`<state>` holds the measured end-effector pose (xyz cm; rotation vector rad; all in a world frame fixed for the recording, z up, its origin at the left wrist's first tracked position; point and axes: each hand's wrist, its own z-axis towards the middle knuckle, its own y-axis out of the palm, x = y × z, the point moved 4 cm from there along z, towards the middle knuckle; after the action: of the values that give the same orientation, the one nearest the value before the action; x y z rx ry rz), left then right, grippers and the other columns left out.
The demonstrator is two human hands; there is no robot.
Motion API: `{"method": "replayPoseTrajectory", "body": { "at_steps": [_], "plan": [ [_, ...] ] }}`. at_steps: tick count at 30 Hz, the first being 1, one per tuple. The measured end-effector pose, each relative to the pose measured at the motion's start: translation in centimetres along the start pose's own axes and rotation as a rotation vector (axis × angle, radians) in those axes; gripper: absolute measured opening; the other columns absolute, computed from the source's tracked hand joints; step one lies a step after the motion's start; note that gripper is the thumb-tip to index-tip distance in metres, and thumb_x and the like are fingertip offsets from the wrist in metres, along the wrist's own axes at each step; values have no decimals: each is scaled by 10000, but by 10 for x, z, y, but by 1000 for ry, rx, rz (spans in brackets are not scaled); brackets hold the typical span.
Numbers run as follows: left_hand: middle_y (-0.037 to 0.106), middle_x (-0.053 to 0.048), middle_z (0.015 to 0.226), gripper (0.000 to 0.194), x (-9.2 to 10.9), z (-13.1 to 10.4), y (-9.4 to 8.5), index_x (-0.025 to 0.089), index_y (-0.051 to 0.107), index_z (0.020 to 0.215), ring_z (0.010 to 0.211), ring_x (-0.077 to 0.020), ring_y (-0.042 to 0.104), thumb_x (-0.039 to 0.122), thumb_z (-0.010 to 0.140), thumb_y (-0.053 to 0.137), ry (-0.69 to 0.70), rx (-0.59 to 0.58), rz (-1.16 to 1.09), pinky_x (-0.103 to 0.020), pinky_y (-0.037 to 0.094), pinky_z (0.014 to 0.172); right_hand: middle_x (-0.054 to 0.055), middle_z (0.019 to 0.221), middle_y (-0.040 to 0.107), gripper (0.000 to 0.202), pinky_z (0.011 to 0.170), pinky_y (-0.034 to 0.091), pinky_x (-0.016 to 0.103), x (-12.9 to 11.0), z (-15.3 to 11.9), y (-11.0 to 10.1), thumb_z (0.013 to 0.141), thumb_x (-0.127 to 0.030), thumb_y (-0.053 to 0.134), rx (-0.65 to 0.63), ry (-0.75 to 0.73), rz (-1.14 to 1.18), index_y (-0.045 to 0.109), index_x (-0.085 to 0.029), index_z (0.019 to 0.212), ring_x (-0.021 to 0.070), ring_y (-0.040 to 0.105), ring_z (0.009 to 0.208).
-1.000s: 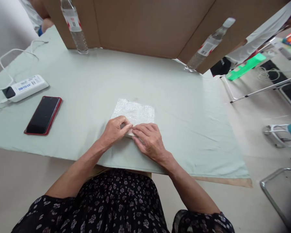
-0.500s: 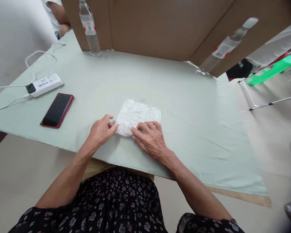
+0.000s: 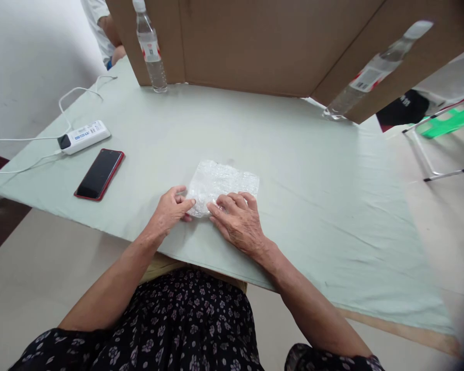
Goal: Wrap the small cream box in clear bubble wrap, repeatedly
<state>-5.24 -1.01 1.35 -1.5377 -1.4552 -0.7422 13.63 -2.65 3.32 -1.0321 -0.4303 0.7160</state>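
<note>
A small sheet of clear bubble wrap (image 3: 224, 178) lies on the cloth-covered table in front of me. My left hand (image 3: 173, 208) is at its left edge, the thumb on top and the fingers curled around the side. My right hand (image 3: 239, 219) rests over the lower right part, with its thumb and bent fingertips closed on the plastic. The right fingers hide part of the near edge. Whether anything lies inside the wrap, I cannot tell.
Left of my hands lie a phone with a red case (image 3: 99, 174) and a white power bank (image 3: 85, 137) with cables. Water bottles stand at the back left (image 3: 151, 51) and back right (image 3: 375, 74) against a cardboard screen (image 3: 247, 46). Behind it, a person's arm (image 3: 110, 31) shows.
My left hand has moved slightly right, and its thumb now overlaps the wrap's left edge. The right hand stays on the wrap. The whole view has shifted a little.
</note>
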Motion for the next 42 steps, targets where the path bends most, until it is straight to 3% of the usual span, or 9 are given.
{"method": "replayPoseTrajectory", "body": {
  "at_steps": [4,9,14,18,22,26,30,35,42],
  "plan": [
    [694,-32,812,391,3,0,13,128,629,1038,603,-110,596,319,702,691,66,-86,-115,-208,471,479,65,1125,706,216,1037,294,456,-1,1,-1,984,-248,558,-39,37,7,613,-236,1193,254,551,1080],
    [590,42,609,187,11,0,25,176,566,799,510,-81,520,263,673,672,97,-62,-119,-185,411,443,39,1096,726,121,1064,291,446,-4,3,-2,989,-223,541,-18,37,-9,636,-252,1059,228,578,1047],
    [594,37,627,137,21,-5,38,180,568,798,538,-91,536,217,698,655,118,-92,-48,-190,438,459,61,1100,750,197,1108,282,466,-3,-1,-5,931,-222,586,10,16,56,628,-211,1124,247,619,1089],
    [645,2,716,178,29,-11,40,154,665,895,607,-118,584,216,736,612,159,-247,72,-241,513,553,42,1076,774,218,1158,272,470,6,-6,-12,897,-252,608,39,64,266,631,-216,1110,243,657,1142],
    [690,-15,772,221,37,-17,42,174,719,882,665,-149,610,172,775,526,412,-281,406,-291,520,644,27,1070,789,97,1139,318,481,22,-8,-23,907,-258,608,65,143,365,655,-241,990,249,668,1185],
    [689,-62,849,193,41,-22,47,185,731,837,781,-198,632,169,833,538,685,-138,745,-340,507,718,69,1109,775,95,991,460,456,46,-25,-42,930,-301,622,190,372,285,670,-229,970,258,705,1090],
    [672,-98,1039,114,38,-25,52,186,686,874,945,-220,644,166,872,574,875,-99,781,-340,526,776,91,1055,767,322,709,540,388,64,-62,-45,904,-463,639,27,744,369,660,-222,1117,233,725,789],
    [669,-76,971,99,31,-29,54,184,621,893,948,-212,638,114,890,551,913,-147,731,-347,526,832,60,914,761,639,651,552,366,52,-84,-28,846,-558,660,-176,970,588,557,-181,1352,196,676,625],
    [668,-77,1009,120,27,-34,55,189,639,982,974,-220,626,135,907,562,898,-138,752,-353,525,850,90,942,737,847,724,559,395,34,-68,-5,829,-572,663,-37,1057,635,406,-123,1500,228,677,724]
  ]
}}
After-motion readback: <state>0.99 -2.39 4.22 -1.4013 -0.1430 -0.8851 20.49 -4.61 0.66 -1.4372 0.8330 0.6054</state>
